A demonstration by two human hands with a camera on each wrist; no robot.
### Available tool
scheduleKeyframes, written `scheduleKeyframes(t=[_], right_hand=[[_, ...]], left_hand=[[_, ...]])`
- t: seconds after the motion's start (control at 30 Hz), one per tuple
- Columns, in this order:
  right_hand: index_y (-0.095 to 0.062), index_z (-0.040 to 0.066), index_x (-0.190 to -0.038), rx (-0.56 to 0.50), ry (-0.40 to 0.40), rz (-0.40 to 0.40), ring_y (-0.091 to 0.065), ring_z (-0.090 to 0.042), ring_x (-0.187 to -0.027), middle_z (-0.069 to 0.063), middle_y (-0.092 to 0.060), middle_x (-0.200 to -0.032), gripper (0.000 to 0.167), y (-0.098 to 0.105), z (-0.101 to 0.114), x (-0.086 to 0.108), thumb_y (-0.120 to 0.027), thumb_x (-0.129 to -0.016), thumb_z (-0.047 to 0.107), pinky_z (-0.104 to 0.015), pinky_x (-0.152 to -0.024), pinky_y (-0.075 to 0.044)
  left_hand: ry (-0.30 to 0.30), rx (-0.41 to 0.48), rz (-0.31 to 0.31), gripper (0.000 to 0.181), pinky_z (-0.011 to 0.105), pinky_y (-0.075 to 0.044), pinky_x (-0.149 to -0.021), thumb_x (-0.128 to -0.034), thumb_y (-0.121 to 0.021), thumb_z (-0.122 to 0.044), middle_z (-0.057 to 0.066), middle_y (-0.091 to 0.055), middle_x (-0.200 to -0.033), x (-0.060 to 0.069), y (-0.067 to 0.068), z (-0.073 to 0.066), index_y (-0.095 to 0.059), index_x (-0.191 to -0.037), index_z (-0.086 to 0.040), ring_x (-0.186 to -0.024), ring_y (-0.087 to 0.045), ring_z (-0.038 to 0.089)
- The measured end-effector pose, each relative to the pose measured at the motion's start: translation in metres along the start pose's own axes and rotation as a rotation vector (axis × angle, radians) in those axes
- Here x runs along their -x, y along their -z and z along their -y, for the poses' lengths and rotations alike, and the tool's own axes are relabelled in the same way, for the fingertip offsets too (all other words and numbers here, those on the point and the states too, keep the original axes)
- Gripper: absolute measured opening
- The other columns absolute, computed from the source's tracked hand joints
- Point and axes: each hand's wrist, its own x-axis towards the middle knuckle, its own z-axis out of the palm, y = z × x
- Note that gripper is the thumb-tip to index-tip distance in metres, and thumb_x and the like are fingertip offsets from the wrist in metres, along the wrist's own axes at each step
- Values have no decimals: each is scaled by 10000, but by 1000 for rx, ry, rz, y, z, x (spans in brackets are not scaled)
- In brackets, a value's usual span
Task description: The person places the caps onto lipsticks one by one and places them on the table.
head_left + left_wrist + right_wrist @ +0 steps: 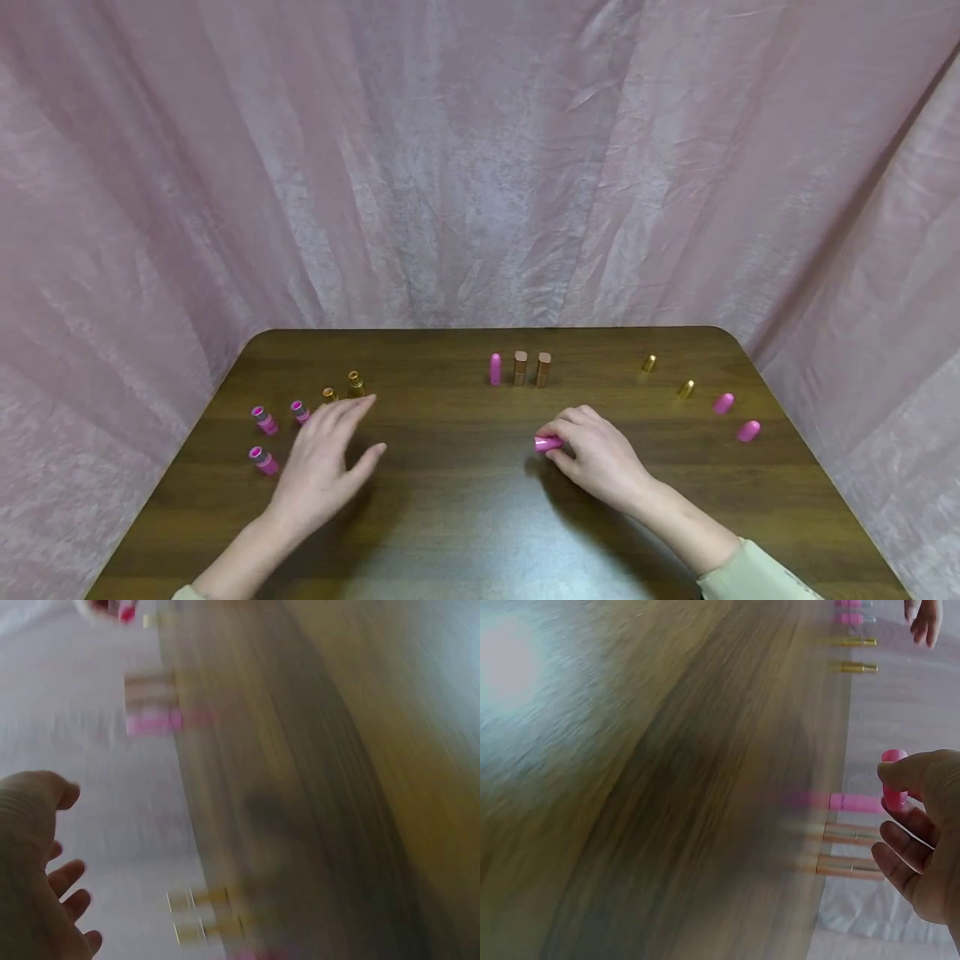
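Observation:
My right hand pinches a pink lipstick cap between thumb and fingers above the table's middle right; the right wrist view also shows the pink cap there. At the left, my left hand hovers with fingers spread and holds nothing. Near its fingers stand uncapped gold lipstick tubes, one partly hidden by them. Beside that hand are three uncapped pink lipstick tubes. The left wrist view is blurred, with my left hand at its left edge.
At the back middle stand a capped pink lipstick and two rose-gold lipsticks. To the right are two gold caps and two pink caps. A pink curtain hangs behind the brown wooden table.

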Motion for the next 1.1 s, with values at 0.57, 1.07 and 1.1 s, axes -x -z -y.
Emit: scheduleKeyframes(t=[0.57, 1.07, 1.1], right_hand=[[-758, 216, -1002, -28, 66, 12, -604, -119, -984, 132, -678, -973, 244, -12, 15, -11, -881, -799, 161, -345, -870, -519], [-762, 218, -1003, -7, 39, 11, -612, -133, -980, 125, -685, -962, 242, -12, 11, -5, -881, -796, 181, -367, -874, -519], [-762, 217, -1002, -7, 40, 7, -613, -133, -978, 125, -684, -960, 240, -12, 11, -4, -880, -796, 181, -367, -872, -519]], left_hand=[[601, 146, 160, 866, 730, -180, -1056, -909, -785, -401, 421, -505, -1324, 80, 49, 108, -383, -1410, 180, -1252, -369, 630], [635, 103, 228, 604, 656, -398, -946, -944, -736, -431, 301, -655, -1227, 82, 39, 121, -582, -1240, 73, -1217, -505, 562], [633, 96, 220, 582, 654, -410, -932, -942, -739, -427, 294, -663, -1217, 81, 39, 120, -598, -1224, 62, -1208, -522, 552]])
